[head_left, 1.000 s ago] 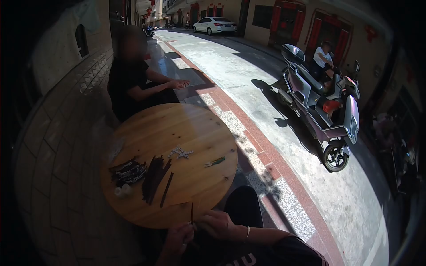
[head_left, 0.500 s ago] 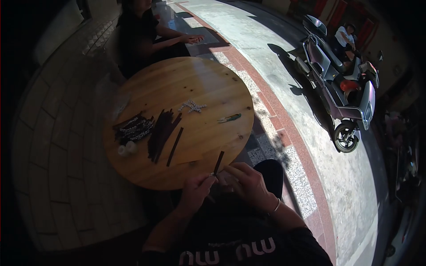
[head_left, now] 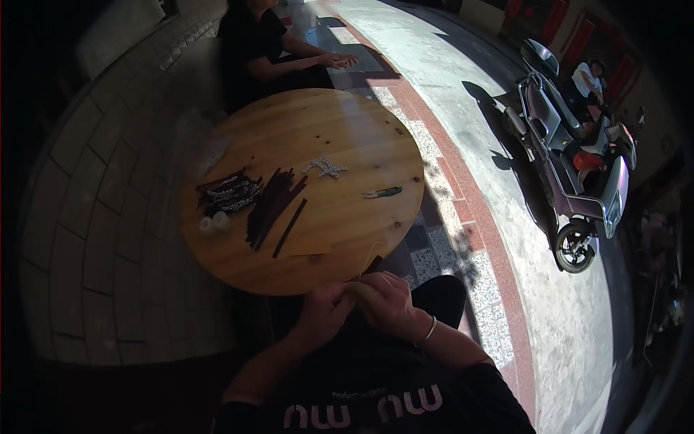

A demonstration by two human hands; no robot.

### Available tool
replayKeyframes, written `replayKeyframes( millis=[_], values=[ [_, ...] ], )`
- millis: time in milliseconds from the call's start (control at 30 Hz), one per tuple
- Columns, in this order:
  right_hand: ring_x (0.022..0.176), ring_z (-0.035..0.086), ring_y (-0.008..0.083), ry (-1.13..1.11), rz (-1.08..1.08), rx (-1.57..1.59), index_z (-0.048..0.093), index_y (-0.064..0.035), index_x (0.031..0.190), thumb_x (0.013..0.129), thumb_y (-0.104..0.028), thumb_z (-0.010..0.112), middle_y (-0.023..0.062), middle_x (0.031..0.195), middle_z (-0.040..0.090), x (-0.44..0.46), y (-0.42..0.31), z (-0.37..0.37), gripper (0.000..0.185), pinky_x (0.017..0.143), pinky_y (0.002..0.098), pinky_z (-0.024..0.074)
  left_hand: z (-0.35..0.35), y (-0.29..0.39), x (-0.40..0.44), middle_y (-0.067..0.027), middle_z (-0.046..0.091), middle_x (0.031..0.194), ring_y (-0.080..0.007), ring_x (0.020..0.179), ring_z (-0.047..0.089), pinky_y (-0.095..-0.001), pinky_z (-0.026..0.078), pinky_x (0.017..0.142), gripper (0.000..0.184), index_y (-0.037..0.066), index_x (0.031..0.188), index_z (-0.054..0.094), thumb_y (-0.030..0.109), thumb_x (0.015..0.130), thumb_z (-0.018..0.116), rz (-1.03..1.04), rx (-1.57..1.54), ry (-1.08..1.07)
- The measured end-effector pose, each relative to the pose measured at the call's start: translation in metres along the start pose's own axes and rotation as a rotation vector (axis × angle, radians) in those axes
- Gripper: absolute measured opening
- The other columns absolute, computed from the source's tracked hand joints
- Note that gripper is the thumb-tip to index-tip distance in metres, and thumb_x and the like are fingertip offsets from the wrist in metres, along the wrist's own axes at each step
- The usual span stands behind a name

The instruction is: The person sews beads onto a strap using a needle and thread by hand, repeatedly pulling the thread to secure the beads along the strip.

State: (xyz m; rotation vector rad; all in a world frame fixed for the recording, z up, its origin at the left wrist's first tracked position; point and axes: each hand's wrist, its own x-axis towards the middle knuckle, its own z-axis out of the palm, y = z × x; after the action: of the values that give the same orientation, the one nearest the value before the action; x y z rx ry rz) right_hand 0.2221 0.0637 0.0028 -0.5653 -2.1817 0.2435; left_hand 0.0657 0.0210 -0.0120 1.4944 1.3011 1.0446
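Observation:
My left hand (head_left: 324,309) and my right hand (head_left: 384,298) meet just off the near edge of the round wooden table (head_left: 347,246). Both have their fingers pinched together. A dark strip (head_left: 374,263) sticks up from my right fingers, and a thin pale thread (head_left: 370,251) curls beside it. What my left fingers pinch is hidden. On the table lie a pile of dark strips (head_left: 273,206), a single dark strip (head_left: 290,228), white beaded pieces (head_left: 327,168), green-handled snips (head_left: 383,192), dark strands with beads (head_left: 230,194) and white spools (head_left: 215,223).
A person in dark clothes (head_left: 253,50) sits beyond the table, hands together. Clear plastic (head_left: 210,155) lies at the table's left edge. To the right, a scooter (head_left: 571,155) stands on the road with another person (head_left: 587,83) behind it.
The view has tilted down and shifted. The dark strip, upright between my hands half a second ago, now leans right by my right fingers, mostly covered. The thread has come into view.

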Motion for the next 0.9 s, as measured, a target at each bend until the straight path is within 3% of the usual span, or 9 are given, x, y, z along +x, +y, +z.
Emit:
replayKeyframes(
  millis=[100, 167, 233, 367, 467, 500, 667, 800, 900],
  values=[
    [0.063, 0.059, 0.0204, 0.083, -0.203, 0.073, 0.059, 0.0022, 0.088, 0.063, -0.005, 0.066, 0.0127, 0.084, 0.057, 0.015, -0.016, -0.014, 0.027, 0.053, 0.0301, 0.0474, 0.009, -0.028, 0.004, -0.0124, 0.058, 0.066, -0.0179, 0.055, 0.057, -0.0314, 0.044, 0.054, 0.016, 0.0, 0.092, 0.062, 0.012, 0.084, 0.056, 0.036, 0.092, -0.015],
    [0.057, 0.057, 0.0198, 0.247, -0.163, 0.194, 0.054, -0.0005, 0.09, 0.079, -0.003, 0.057, 0.0105, 0.073, 0.056, 0.037, -0.032, -0.045, 0.012, 0.052, 0.0287, 0.0473, 0.008, -0.032, 0.006, -0.013, 0.058, 0.067, -0.019, 0.056, 0.058, -0.0322, 0.043, 0.052, 0.015, 0.0, 0.091, 0.062, 0.012, 0.084, 0.056, -0.002, 0.221, -0.045],
    [0.059, 0.06, 0.0169, 0.395, 0.362, 0.7, 0.045, 0.0011, 0.095, 0.091, -0.011, 0.048, 0.0145, 0.084, 0.057, 0.026, -0.028, -0.054, 0.013, 0.05, 0.0257, 0.0483, 0.004, -0.023, 0.005, -0.0154, 0.058, 0.07, -0.0239, 0.059, 0.06, -0.0337, 0.043, 0.052, 0.015, -0.001, 0.089, 0.061, 0.013, 0.085, 0.055, -0.043, 0.212, 0.13],
    [0.047, 0.052, 0.0125, 0.183, 0.717, 1.138, 0.04, -0.0012, 0.095, 0.095, -0.012, 0.036, 0.0071, 0.066, 0.05, 0.009, -0.016, -0.103, 0.012, 0.044, 0.022, 0.0456, -0.032, -0.016, 0.007, -0.0158, 0.059, 0.072, -0.0278, 0.061, 0.06, -0.035, 0.044, 0.052, 0.014, 0.0, 0.089, 0.061, 0.012, 0.084, 0.056, 0.07, 0.471, 0.312],
    [0.035, 0.024, 0.0041, 0.935, 0.708, 0.863, 0.046, 0.0002, 0.092, 0.096, -0.013, 0.035, -0.0019, 0.057, 0.031, 0.005, -0.011, -0.161, 0.018, 0.027, 0.0189, 0.0228, -0.055, -0.029, 0.007, -0.0149, 0.058, 0.073, -0.0304, 0.062, 0.059, -0.036, 0.046, 0.053, 0.012, 0.0, 0.089, 0.06, 0.009, 0.083, 0.057, 0.229, 0.672, 0.473],
    [0.037, 0.019, 0.0048, 1.028, 0.409, 1.052, 0.045, 0.0046, 0.102, 0.096, -0.008, 0.033, -0.0015, 0.062, 0.027, -0.031, 0.022, -0.192, 0.019, 0.031, 0.0204, 0.0206, -0.06, -0.03, 0.006, -0.0149, 0.058, 0.073, -0.0304, 0.062, 0.059, -0.036, 0.046, 0.053, 0.012, 0.0, 0.089, 0.06, 0.009, 0.083, 0.057, 0.225, 0.679, 0.48],
    [0.052, 0.033, 0.0098, 1.264, 0.065, 1.075, 0.041, 0.0058, 0.115, 0.093, 0.0, 0.035, 0.002, 0.069, 0.032, -0.118, 0.096, -0.307, 0.023, 0.049, 0.0209, 0.0326, -0.074, -0.044, 0.007, -0.0137, 0.058, 0.073, -0.0309, 0.063, 0.058, -0.0366, 0.046, 0.053, 0.011, 0.001, 0.089, 0.06, 0.009, 0.082, 0.058, 0.306, 0.801, 0.568],
    [0.068, 0.053, 0.0177, 1.178, 0.271, 0.577, 0.053, 0.0084, 0.102, 0.092, -0.006, 0.045, 0.0085, 0.077, 0.053, -0.142, 0.117, -0.308, 0.019, 0.072, 0.0233, 0.0478, -0.066, -0.04, 0.01, -0.0143, 0.058, 0.075, -0.0305, 0.066, 0.059, -0.0356, 0.046, 0.056, 0.012, 0.0, 0.09, 0.06, 0.009, 0.083, 0.056, 0.24, 0.764, 0.559],
    [0.073, 0.058, 0.0187, 1.265, 0.216, 0.733, 0.054, 0.0092, 0.102, 0.091, -0.007, 0.047, 0.0104, 0.077, 0.058, -0.117, 0.103, -0.282, 0.021, 0.079, 0.0283, 0.0498, -0.063, -0.039, 0.012, -0.0154, 0.057, 0.075, -0.0291, 0.066, 0.058, -0.0324, 0.045, 0.057, 0.014, -0.001, 0.091, 0.06, 0.01, 0.085, 0.054, 0.17, 0.641, 0.515]
  ],
)
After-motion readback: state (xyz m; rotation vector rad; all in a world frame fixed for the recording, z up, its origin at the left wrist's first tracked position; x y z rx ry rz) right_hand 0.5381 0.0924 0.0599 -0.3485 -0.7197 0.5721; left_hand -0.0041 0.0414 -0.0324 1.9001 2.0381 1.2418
